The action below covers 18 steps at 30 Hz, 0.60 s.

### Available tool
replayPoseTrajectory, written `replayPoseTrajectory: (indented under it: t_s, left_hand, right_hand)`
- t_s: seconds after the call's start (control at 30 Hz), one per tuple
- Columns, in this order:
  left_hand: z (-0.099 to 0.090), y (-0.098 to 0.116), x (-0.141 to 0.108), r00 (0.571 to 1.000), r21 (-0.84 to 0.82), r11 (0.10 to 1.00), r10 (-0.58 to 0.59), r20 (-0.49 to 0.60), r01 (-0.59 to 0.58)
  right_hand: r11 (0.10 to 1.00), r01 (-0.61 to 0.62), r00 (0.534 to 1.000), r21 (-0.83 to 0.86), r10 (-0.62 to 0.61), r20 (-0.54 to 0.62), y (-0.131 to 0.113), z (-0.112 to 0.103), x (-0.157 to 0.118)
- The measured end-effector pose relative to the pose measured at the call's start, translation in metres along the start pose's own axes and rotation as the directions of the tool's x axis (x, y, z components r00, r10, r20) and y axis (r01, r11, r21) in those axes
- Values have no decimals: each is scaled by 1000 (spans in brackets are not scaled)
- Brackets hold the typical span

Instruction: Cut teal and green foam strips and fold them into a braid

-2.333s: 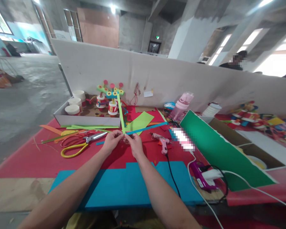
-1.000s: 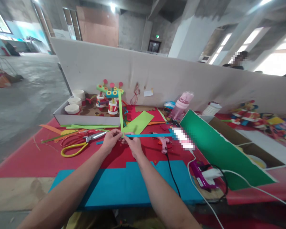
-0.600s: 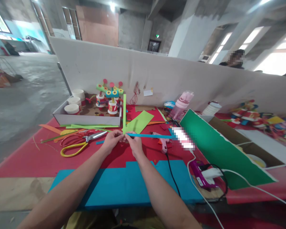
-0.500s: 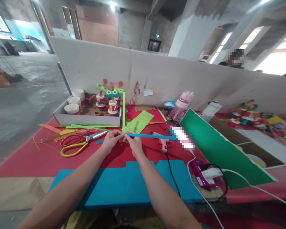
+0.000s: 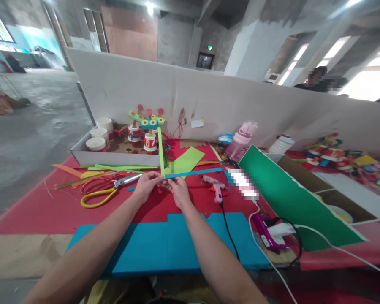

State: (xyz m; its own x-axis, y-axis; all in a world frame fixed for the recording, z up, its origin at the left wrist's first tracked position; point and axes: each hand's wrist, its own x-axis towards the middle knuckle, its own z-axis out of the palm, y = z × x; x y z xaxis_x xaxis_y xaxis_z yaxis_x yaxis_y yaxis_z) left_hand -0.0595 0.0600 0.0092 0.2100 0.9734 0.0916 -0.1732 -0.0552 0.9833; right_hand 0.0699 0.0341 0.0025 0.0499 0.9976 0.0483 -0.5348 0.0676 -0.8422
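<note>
Two narrow paper strips meet at a corner between my hands. The green paper strip [image 5: 161, 150] stands up and away from me, and the blue paper strip [image 5: 196, 172] reaches out to the right. My left hand [image 5: 148, 185] pinches the joined corner from the left, around the foot of the green strip. My right hand [image 5: 177, 189] grips the near end of the blue strip, its fingers curled beneath. Left of my hands lie yellow-handled scissors [image 5: 101, 196] and a red-handled pair [image 5: 91, 184]. To the right rests a pink glue gun [image 5: 217, 192].
At the back left, a shallow box [image 5: 120, 160] holds white cups and paper-cup figures with springs. A green sheet [image 5: 198, 157] lies behind my hands. Blue paper [image 5: 139, 249] covers the near edge. A pink bottle [image 5: 242, 137], green board [image 5: 291, 194] and purple power strip [image 5: 269, 234] are rightward.
The blue strip's far end has swung up and away from me. The green strip now leans slightly left. My right hand has turned, with more of its fingers under the strip.
</note>
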Motion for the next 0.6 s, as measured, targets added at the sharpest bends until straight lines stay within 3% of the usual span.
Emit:
replayPoseTrajectory:
  t_s: [0.6]
  left_hand:
    - [4, 2, -3, 1000, -14, 1000, -13, 5, 13]
  right_hand:
    - [998, -6, 998, -57, 3, -57, 3, -3, 2]
